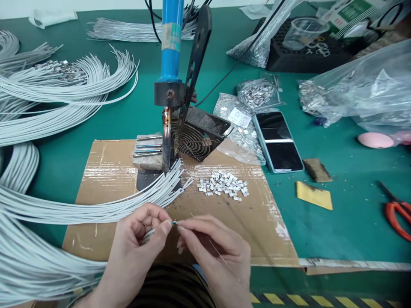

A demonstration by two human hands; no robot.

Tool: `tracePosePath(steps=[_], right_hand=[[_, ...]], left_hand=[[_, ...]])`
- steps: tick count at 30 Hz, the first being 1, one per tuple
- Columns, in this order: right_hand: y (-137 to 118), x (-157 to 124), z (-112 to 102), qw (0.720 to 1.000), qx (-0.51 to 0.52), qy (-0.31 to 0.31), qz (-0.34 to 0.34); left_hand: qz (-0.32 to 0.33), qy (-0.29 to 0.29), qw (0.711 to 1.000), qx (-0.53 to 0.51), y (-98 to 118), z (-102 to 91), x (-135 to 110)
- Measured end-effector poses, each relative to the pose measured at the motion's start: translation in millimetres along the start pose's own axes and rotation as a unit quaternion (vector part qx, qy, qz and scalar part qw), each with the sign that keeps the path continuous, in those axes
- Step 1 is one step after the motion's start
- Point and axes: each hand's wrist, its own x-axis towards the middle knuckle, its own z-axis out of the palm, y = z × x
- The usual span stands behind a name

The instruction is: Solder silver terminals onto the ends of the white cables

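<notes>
My left hand (136, 244) is closed around a white cable (148, 235), its thumb and forefinger pinching near the end. Tiny coloured wire ends (174, 222) stick out between my fingertips. At those ends, my right hand (221, 252) is closed in a pinch. A thin solder wire (226, 263) passes through the right hand and trails toward the lower right. Just beyond my hands lie the tips of a bundle of white cables (128, 209). Above them a blue-handled soldering iron (170, 55) hangs tip down in a stand. Small metal connectors (224, 184) are heaped on the cardboard (257, 239).
More white cable bundles (64, 124) cover the left side. Behind the iron leans a black fan (199, 132). To the right are a phone (279, 143), bags of metal parts (257, 92), a yellow sponge (314, 195), and red-handled scissors (398, 214) on the green mat (346, 231).
</notes>
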Motion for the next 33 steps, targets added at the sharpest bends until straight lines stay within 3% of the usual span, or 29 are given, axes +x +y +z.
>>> tracePosePath(steps=[4,8,12,18,27,30,33], right_hand=[[4,-4,2,0.992,-0.076,0.036,-0.093],[9,-12,4,0.963,-0.163,0.059,-0.206],[8,-10,0,0.931,-0.223,0.013,-0.290],[2,2,-15,0.946,-0.196,-0.012,-0.256],[6,3,-13,0.928,-0.218,-0.020,-0.300],[4,2,-16,0.949,-0.195,-0.005,-0.249],[3,1,-15,0.985,-0.114,0.012,-0.130]], left_hand=[[-0.021,-0.012,1.000,-0.004,-1,0.0,1],[-0.051,-0.026,0.998,-0.031,-4,-2.6,1],[-0.043,-0.004,0.998,-0.043,-6,-3.9,2],[-0.014,0.021,1.000,-0.005,-5,-2.0,2],[0.013,0.026,0.999,0.032,-2,1.9,0],[0.016,0.044,0.998,0.031,2,5.5,-1],[-0.003,0.067,0.998,0.012,8,11.8,-4]])
